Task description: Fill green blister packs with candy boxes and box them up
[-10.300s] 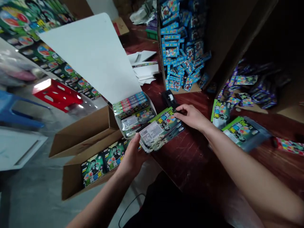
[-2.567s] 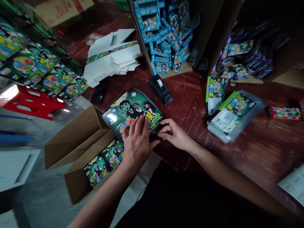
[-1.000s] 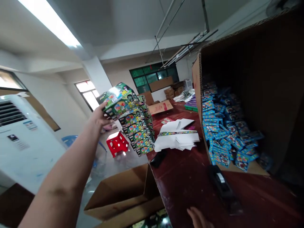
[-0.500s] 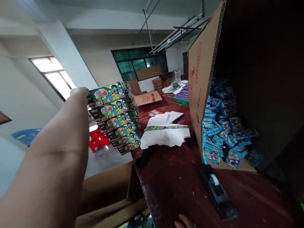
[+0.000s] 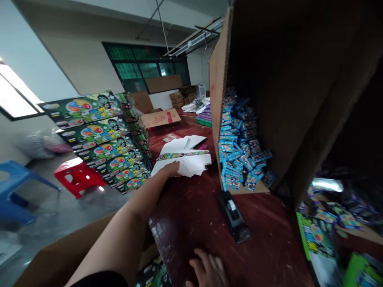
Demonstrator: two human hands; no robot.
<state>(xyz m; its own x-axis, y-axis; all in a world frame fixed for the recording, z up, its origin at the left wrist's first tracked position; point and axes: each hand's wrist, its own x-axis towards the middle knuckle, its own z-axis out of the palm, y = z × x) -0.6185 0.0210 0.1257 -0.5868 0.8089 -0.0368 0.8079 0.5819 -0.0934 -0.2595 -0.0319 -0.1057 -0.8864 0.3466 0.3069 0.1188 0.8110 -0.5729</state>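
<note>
- With the left hand [image 5: 172, 169], arm outstretched, at the near side of the white card sheets [image 5: 196, 159]; fingertips against the pile, but cannot tell whether closed on a sheet.
- With the right hand [image 5: 208, 267], low over the near part of the dark red table [image 5: 191, 215], just inside its left edge; released, fingers loosely curled, nothing visible in them.
- Near the left edge of the table, farther along: the white card sheets, lying in an uneven pile, topped by a narrow printed strip [image 5: 183, 154].
- Just left of that pile: a tall stack of green printed boxes [image 5: 103, 149], support hidden.
- Below the left edge: an open carton [image 5: 66, 247], partly behind the left forearm.
- Farther in from the left edge: a black tape dispenser [image 5: 235, 221], near a big cardboard box [image 5: 220, 75] of blue packets [image 5: 239, 147].
</note>
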